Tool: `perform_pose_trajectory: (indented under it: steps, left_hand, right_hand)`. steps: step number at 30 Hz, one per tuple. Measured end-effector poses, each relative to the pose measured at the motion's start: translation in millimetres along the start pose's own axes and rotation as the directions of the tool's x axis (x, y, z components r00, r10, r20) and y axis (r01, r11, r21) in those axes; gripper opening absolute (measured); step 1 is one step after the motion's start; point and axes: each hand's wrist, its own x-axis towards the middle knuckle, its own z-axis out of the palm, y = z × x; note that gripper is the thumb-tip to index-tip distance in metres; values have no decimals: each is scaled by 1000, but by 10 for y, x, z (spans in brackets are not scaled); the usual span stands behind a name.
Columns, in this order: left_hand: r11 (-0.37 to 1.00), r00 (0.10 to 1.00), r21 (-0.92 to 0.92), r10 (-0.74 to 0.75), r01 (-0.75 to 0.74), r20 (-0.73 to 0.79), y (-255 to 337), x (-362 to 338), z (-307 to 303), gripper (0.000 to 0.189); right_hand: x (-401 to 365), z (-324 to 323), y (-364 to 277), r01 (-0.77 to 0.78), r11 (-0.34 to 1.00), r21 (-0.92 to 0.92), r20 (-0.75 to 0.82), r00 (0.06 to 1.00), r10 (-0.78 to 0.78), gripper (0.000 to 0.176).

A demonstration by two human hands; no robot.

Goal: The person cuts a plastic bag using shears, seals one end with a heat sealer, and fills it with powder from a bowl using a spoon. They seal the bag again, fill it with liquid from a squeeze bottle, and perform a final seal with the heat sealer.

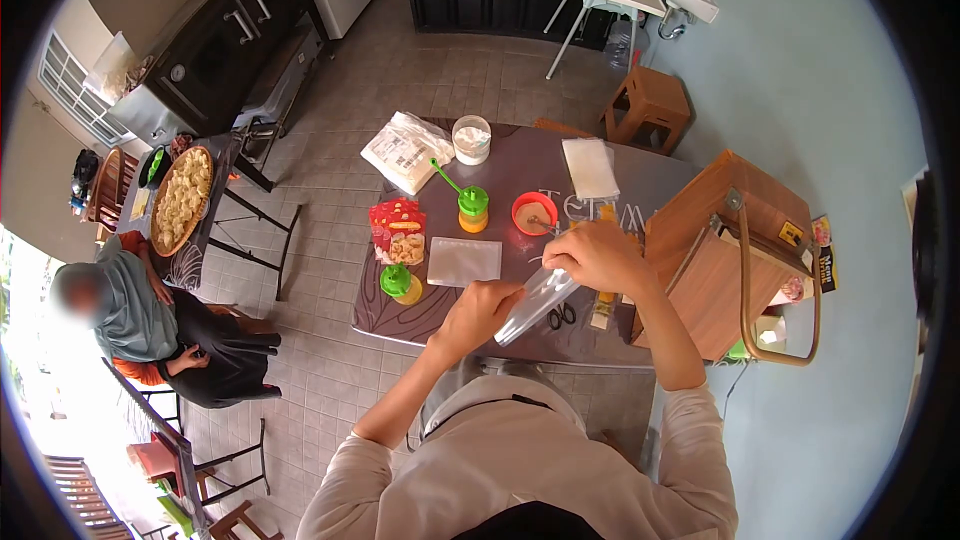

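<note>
A clear plastic bag or sheet [538, 306] stretches between my hands above the table's front edge. My left hand [482, 314] is closed on its left side, fingers pinched. Higher and to the right, my right hand [600, 258] pinches the upper end. Black-handled scissors [562, 315] lie just below the plastic. A stack of clear plastic sheets [464, 261] rests left of my hands. Behind them stands a red bowl [520, 212] of light brown contents with a utensil in it.
Two green-lidded bottles [473, 210] [402, 285], a red food packet [398, 232], a tub of white powder [471, 140] and white packages [410, 152] [591, 169] are on the table. A wooden cabinet [700, 270] borders the right. A person [150, 310] sits left, near a tray of dough pieces [183, 202].
</note>
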Motion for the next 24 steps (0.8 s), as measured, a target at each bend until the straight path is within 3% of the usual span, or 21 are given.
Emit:
perform_pose_trajectory:
  steps: [3, 6, 8, 9, 11, 14, 16, 20, 24]
  left_hand:
    - [999, 1000, -35, 11, -10, 18, -33, -15, 8, 10]
    - [998, 1000, -64, 4, -6, -18, -73, -43, 19, 9]
    - [996, 998, -86, -17, 12, -57, -99, -71, 10, 9]
    - [996, 997, -77, -47, 42, -59, -112, -86, -3, 9]
    - [995, 995, -68, -76, 72, -60, -146, -111, -11, 9]
    - [991, 993, -79, -113, 110, -44, -193, -143, 12, 10]
    - [975, 988, -166, -152, 145, -31, -201, -149, 40, 10]
    - [976, 989, -172, -141, 132, -44, -268, -149, 81, 11]
    - [948, 981, -262, -192, 181, -18, -278, -179, 106, 13]
  right_hand:
    - [26, 28, 22, 14, 1000, 4, 68, 998, -14, 11]
    - [46, 118, 85, 47, 991, 125, -17, 999, -45, 10]
    - [47, 86, 43, -38, 937, 347, -99, 992, 77, 11]
    - [40, 111, 59, -37, 937, 348, -100, 992, 77, 11]
    - [14, 210, 150, -132, 871, 473, -127, 968, 216, 14]
    - [-3, 343, 267, -122, 826, 550, -97, 973, 209, 17]
    - [9, 400, 278, -119, 840, 529, -134, 966, 221, 17]
    - [28, 446, 271, -94, 833, 545, -203, 949, 239, 18]
    - [20, 476, 295, -95, 819, 566, -188, 952, 240, 17]
